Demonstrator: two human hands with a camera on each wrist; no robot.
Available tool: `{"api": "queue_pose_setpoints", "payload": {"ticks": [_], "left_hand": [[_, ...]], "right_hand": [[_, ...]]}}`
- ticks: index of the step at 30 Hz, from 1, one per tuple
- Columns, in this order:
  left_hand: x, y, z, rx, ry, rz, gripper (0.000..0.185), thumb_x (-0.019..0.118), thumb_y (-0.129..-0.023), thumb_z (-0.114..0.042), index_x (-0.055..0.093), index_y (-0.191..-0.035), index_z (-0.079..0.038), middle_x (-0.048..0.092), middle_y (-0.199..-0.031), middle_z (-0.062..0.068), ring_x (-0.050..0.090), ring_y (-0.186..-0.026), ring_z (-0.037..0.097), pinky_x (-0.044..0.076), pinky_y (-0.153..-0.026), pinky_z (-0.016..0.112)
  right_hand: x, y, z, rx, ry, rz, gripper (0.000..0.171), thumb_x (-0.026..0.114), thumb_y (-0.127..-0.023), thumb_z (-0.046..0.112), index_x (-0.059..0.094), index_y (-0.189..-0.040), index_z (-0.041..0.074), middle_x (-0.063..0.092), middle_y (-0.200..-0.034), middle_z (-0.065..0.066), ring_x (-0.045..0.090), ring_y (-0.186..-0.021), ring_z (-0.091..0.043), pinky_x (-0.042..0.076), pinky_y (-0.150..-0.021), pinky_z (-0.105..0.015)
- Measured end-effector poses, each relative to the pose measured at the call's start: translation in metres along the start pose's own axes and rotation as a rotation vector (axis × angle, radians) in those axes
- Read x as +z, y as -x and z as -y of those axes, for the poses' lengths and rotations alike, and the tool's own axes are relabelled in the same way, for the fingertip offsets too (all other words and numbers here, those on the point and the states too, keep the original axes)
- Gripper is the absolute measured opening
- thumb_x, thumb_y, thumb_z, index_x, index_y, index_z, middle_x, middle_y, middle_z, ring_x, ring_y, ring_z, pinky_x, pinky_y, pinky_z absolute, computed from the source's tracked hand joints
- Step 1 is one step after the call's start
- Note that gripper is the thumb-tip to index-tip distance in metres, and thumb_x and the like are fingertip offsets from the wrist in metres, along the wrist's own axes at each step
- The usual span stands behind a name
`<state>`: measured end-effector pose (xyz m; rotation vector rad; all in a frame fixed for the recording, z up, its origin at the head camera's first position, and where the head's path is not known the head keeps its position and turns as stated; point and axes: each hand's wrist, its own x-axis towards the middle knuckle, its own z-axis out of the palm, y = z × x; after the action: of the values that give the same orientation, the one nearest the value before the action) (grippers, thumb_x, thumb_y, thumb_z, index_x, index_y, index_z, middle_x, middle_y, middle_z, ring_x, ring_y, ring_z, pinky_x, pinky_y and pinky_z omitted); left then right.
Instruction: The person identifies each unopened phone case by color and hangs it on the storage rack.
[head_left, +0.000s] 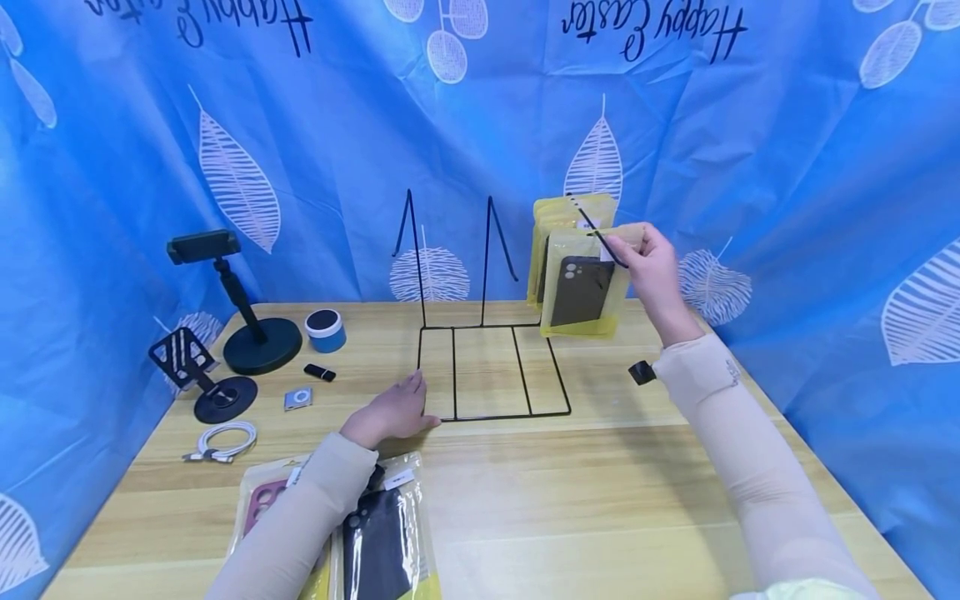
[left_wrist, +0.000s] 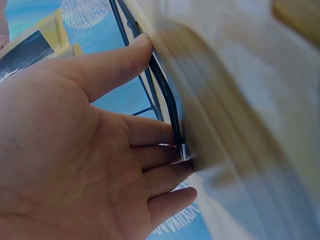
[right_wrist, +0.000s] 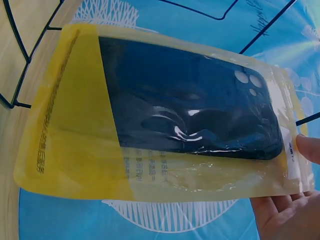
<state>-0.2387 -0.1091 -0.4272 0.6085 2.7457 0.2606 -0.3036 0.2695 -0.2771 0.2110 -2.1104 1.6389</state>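
A blue cloth printed with white leaves hangs behind and beside the wooden table.

Near the middle of the table, toward its far edge, stands a black wire rack: a flat base frame with upright prongs rising at the back. Several yellow pouches hang on its right-most prong, near the far right part of the table.

The right hand is raised at that prong and pinches the top edge of the front pouch, a yellow and clear bag with a dark phone case inside. The pouch hangs upright, in front of the others. In the right wrist view the same pouch fills the frame, with thumb and fingertips holding its end.

The left hand lies on the table at the near left corner of the rack's base, fingers straight and together, touching the wire. The left wrist view shows the palm open and the fingers laid against the black wire.

At the near edge, under the left sleeve, lie two more pouches, one with a pink case and one with a dark case.

On the left side of the table stand a tall phone stand and a smaller folding stand. Near them are a blue and white round tin, a coiled white cable, a small silver player and a black stick.
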Motion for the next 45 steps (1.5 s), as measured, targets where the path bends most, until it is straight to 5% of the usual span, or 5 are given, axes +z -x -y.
{"api": "queue_pose_setpoints", "payload": {"ticks": [10,25,33,40,45], "left_hand": [[-0.001,0.002,-0.005,0.005,-0.001,0.009,0.077,0.054,-0.101,-0.040,0.026,-0.150,0.014,0.014,-0.162,0.030,0.018,-0.151,0.041,0.023,-0.124,0.052],[0.000,0.001,-0.007,-0.009,-0.002,0.015,0.079,0.054,-0.101,-0.042,0.025,-0.151,0.012,0.014,-0.162,0.028,0.018,-0.152,0.039,0.023,-0.124,0.050],[-0.001,0.000,-0.006,-0.014,-0.004,0.014,0.078,0.054,-0.101,-0.041,0.025,-0.151,0.012,0.013,-0.162,0.029,0.018,-0.152,0.040,0.022,-0.124,0.050],[0.000,-0.001,-0.004,-0.009,-0.010,0.021,0.078,0.053,-0.102,-0.041,0.025,-0.151,0.012,0.013,-0.162,0.029,0.017,-0.152,0.040,0.021,-0.125,0.050],[-0.001,0.000,-0.001,0.000,-0.009,0.013,0.078,0.054,-0.102,-0.040,0.024,-0.150,0.014,0.013,-0.161,0.031,0.019,-0.151,0.042,0.023,-0.124,0.051]], "right_hand": [[0.010,-0.019,-0.006,0.005,-0.052,-0.062,0.028,0.073,-0.092,0.025,0.062,-0.115,0.014,0.062,-0.063,0.015,0.049,-0.055,-0.003,0.034,-0.051,-0.021],[0.018,-0.026,-0.010,-0.020,0.049,-0.152,0.035,0.072,-0.092,0.032,0.062,-0.118,0.013,0.031,-0.055,0.010,0.027,-0.046,-0.007,0.027,-0.045,-0.022],[0.018,-0.020,-0.025,0.009,0.034,-0.166,0.055,0.073,-0.091,0.033,0.050,-0.134,0.009,0.062,-0.119,-0.001,0.060,-0.102,-0.011,0.051,-0.089,-0.023],[0.013,0.028,-0.054,0.307,0.431,0.263,0.119,0.064,-0.089,0.060,-0.026,-0.154,0.017,-0.006,-0.167,-0.014,0.005,-0.153,-0.039,0.008,-0.125,-0.056],[0.022,0.077,-0.086,0.282,0.660,0.687,0.120,0.061,-0.088,0.064,-0.014,-0.155,-0.002,-0.012,-0.163,-0.026,-0.003,-0.151,-0.046,0.002,-0.123,-0.060]]}}
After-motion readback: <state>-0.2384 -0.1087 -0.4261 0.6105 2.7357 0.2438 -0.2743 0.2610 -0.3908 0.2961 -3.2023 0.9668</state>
